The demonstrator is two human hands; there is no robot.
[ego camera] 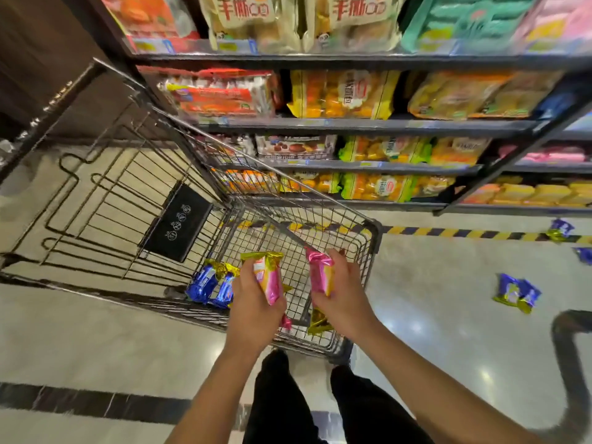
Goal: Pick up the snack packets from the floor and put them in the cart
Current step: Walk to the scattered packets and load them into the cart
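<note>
While stocked shelves [368, 123] span twelve o'clock, a wire-mesh cart [373, 232] stands on glossy tiled floor [432, 315]. Left hand [253, 302] grips a pink-and-gold foil packet [267, 277], right hand [346, 293] a pink packet [322, 274], both long axes near-upright over the basket; blue packets [211, 283] lie inside, others [515, 293] at three o'clock.

Shelves [368, 125]: dark metal, several tiers stocked with bagged breads and cakes in yellow, orange, green and pink wrappers.
Hazard tape [464, 233]: yellow-and-black stripe on the floor along the shelf base.
Floor [96, 341]: glossy pale tile with a dark band.
Trousers [282, 402]: black.
</note>
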